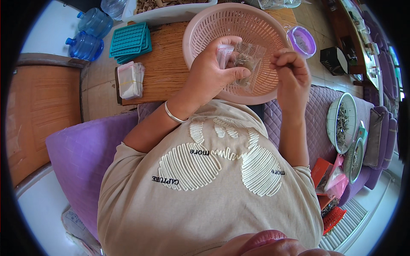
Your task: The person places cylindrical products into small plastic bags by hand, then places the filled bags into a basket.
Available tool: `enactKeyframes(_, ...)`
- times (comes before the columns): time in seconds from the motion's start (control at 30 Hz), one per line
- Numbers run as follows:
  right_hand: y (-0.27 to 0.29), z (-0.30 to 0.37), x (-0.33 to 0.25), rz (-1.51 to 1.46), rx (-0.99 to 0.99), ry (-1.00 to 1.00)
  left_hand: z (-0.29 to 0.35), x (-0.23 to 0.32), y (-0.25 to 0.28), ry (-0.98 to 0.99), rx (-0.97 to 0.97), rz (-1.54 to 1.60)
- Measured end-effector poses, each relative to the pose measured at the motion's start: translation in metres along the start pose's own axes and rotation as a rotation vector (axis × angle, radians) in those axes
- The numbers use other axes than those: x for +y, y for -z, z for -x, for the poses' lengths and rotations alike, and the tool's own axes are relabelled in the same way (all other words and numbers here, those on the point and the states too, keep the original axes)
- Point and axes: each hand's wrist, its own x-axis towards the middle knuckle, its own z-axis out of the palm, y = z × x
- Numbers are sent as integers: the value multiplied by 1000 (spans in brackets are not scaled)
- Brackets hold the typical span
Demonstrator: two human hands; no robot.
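My left hand (211, 70) is closed on a small clear plastic bag (256, 64), with its thumb lying across the front. Some small brownish pieces show inside the bag, too blurred to name. Folded clear plastic with a pinkish edge also sits in that hand, by the fingers. A little to the right of the bag and apart from it, my right hand (292, 72) has its fingers curled in a pinch. Whatever may be between those fingertips is hidden. Both hands are over a pink slotted plastic basket (197, 30) at the table's edge.
Left of the basket, the wooden table (164, 55) carries teal trays (130, 40) and a banded stack of clear bags (130, 81). Behind stands a white tub (171, 13) of brown pieces. A purple round container (302, 42) is at right; a pale green basket (341, 121) rests on the sofa.
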Motion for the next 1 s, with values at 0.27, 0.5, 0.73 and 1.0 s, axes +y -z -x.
enactKeyframes(0.27,-18,12,0,-58,-106,-177,12,7,-1,-55,76,-102)
enactKeyframes(0.5,-18,18,-6,-71,-102,-188,15,10,6,-60,62,-10)
enactKeyframes(0.73,-25,22,-7,0,-36,-17,15,18,7,-23,21,107)
enactKeyframes(1.0,-31,25,-6,363,-105,202,18,13,3,66,33,290)
